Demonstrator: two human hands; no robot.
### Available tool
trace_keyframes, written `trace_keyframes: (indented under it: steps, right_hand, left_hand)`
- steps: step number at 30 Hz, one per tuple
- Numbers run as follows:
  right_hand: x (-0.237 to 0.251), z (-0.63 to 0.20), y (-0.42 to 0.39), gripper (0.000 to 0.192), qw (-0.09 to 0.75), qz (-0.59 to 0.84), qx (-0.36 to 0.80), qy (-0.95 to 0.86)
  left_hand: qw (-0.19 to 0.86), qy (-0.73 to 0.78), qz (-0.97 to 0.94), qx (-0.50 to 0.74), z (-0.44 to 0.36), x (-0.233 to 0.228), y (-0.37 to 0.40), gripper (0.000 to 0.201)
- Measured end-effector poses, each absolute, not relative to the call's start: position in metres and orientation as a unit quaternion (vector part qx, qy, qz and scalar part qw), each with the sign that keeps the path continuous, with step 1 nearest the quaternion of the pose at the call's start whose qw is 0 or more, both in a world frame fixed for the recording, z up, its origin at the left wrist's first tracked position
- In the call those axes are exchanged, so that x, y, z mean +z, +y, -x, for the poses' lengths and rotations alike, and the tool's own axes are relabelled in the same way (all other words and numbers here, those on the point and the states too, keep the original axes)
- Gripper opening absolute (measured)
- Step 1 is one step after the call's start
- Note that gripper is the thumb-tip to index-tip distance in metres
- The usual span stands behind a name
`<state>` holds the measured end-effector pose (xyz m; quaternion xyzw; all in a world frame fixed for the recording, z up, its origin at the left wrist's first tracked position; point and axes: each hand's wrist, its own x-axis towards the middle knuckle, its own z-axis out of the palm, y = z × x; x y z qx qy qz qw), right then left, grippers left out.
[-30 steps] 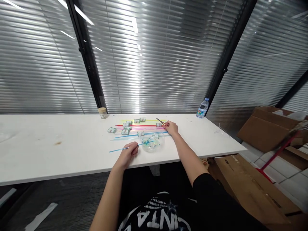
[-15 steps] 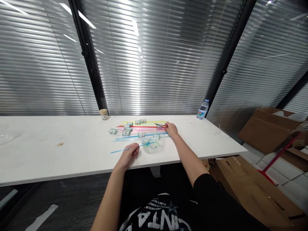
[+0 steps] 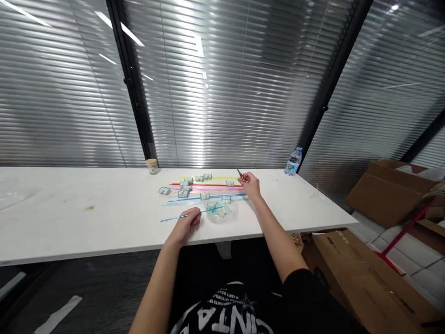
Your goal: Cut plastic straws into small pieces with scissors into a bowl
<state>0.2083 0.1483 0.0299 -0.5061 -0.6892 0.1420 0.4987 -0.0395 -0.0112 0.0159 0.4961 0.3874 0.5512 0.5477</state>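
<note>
At a white desk (image 3: 104, 218), the left hand (image 3: 186, 225) pins a thin blue straw (image 3: 174, 217), fingers closed on it, beside a clear dish (image 3: 219, 211) of cut blue bits. The right hand (image 3: 251, 184) grips small dark scissors (image 3: 239, 173) above long red, pink and yellow straws (image 3: 208, 184). Several straws appear uncut, so much work seems left; small patterned rolls (image 3: 184, 188) lie among them.
</note>
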Motion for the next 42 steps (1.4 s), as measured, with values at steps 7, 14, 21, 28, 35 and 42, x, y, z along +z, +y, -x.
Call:
trace_keyframes:
  steps: [7,14,21,28,35,42]
  right_hand:
    - [0.051,-0.190,0.091,0.028,0.509,0.368,0.331,-0.704]
    - [0.054,-0.185,0.083,0.029,0.528,0.375,0.374,-0.664]
    - [0.059,-0.195,0.042,0.050,0.532,0.426,0.409,-0.607]
    - [0.031,-0.199,-0.029,0.042,0.446,0.369,0.546,-0.606]
    - [0.004,-0.187,-0.041,0.046,0.324,0.366,0.598,-0.635]
    - [0.006,-0.173,-0.037,0.044,0.322,0.391,0.571,-0.647]
  left_hand:
    - [0.553,0.379,-0.487,0.561,0.039,0.014,-0.011,0.045]
    - [0.554,0.381,-0.484,0.560,0.040,0.014,-0.011,0.044]
    - [0.551,0.381,-0.481,0.565,0.039,0.015,-0.011,0.043]
    - [0.547,0.389,-0.480,0.565,0.038,0.017,-0.011,0.044]
    - [0.540,0.393,-0.487,0.563,0.037,0.018,-0.012,0.043]
    - [0.535,0.394,-0.510,0.546,0.037,0.019,-0.013,0.044]
